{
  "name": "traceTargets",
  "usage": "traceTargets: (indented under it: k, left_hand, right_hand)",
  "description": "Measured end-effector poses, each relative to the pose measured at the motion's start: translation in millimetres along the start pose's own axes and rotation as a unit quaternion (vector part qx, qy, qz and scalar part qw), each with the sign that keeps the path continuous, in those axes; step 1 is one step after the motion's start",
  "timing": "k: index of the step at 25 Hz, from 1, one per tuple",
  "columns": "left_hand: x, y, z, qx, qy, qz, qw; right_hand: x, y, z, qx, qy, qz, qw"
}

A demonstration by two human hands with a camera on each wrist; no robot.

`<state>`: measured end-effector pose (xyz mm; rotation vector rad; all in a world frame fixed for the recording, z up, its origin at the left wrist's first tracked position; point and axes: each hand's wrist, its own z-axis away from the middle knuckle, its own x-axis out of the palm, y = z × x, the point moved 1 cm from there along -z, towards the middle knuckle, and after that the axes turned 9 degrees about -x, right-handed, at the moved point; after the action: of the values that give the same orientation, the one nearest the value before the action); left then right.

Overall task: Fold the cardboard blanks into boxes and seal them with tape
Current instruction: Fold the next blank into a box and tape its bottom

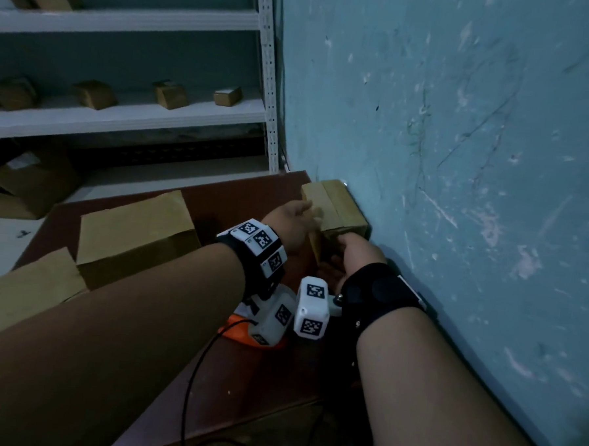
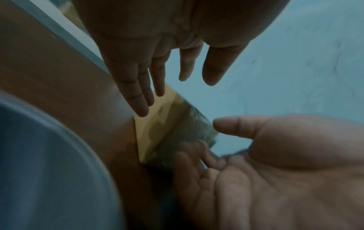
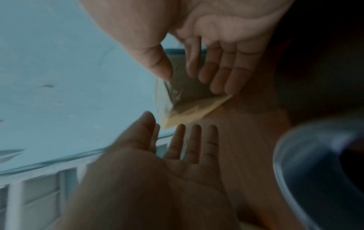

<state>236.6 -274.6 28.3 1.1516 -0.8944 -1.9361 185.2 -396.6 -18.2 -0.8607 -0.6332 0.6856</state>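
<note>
A small folded cardboard box [image 1: 338, 204] with glossy tape on it lies on the brown table [image 1: 240, 192], pushed against the blue wall. My left hand [image 1: 304, 213] reaches to its left side with straight fingers [image 2: 141, 107] and holds nothing. At the box's near end is my right hand [image 1: 344, 249]. In the right wrist view the right hand [image 3: 191, 77] has its thumb and loosely spread fingers over the taped end of the box [image 3: 189, 109]. The wrist views are blurred, so I cannot tell whether either hand touches the box [image 2: 157, 129].
Two stacks of flat cardboard blanks [image 1: 136, 228] [image 1: 27, 287] lie on the table's left half. An orange tape dispenser [image 1: 243, 332] sits under my wrists. The blue wall [image 1: 460, 163] borders the table on the right. A white shelf rack [image 1: 121, 111] behind holds several small boxes.
</note>
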Motion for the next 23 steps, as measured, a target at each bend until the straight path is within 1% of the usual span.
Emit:
traceTargets:
  k: [2, 4, 5, 7, 9, 10, 12, 14, 16, 18, 19, 21, 23]
  left_hand:
    - [-30, -9, 11, -0.012, 0.043, 0.044, 0.998]
    - [-71, -20, 26, -0.011, 0.096, 0.078, 0.992]
    - [-91, -27, 33, -0.016, 0.117, 0.098, 0.988]
    - [-134, -45, 50, -0.037, 0.143, 0.161, 0.976]
    - [-176, -67, 72, -0.048, 0.175, 0.223, 0.958]
    - [-195, -80, 85, -0.046, 0.199, 0.247, 0.947]
    - [-229, -102, 111, -0.037, 0.248, 0.294, 0.922]
    - [-255, -124, 133, -0.034, 0.289, 0.329, 0.898]
    - [-274, -146, 152, -0.049, 0.329, 0.349, 0.876]
    - [-282, -167, 158, -0.072, 0.343, 0.367, 0.862]
    - [-281, -176, 156, -0.083, 0.342, 0.371, 0.859]
    - [-275, -189, 145, -0.111, 0.328, 0.365, 0.864]
    - [-263, -196, 130, -0.14, 0.301, 0.353, 0.874]
  right_hand:
    - [14, 3, 17, -0.016, -0.03, -0.015, 0.999]
    - [35, 4, 37, -0.051, -0.065, -0.018, 0.996]
    - [45, 5, 45, -0.076, -0.085, -0.011, 0.993]
    - [65, 11, 58, -0.131, -0.129, 0.039, 0.982]
    - [87, 23, 72, -0.174, -0.175, 0.103, 0.964]
    - [99, 29, 78, -0.184, -0.194, 0.127, 0.955]
    - [122, 41, 93, -0.188, -0.222, 0.158, 0.944]
    - [141, 52, 104, -0.186, -0.25, 0.16, 0.937]
    - [159, 63, 114, -0.191, -0.272, 0.167, 0.928]
    - [171, 70, 118, -0.21, -0.263, 0.199, 0.92]
    - [175, 71, 119, -0.222, -0.252, 0.215, 0.917]
    - [180, 73, 113, -0.235, -0.231, 0.233, 0.915]
    - [185, 75, 105, -0.22, -0.216, 0.232, 0.923]
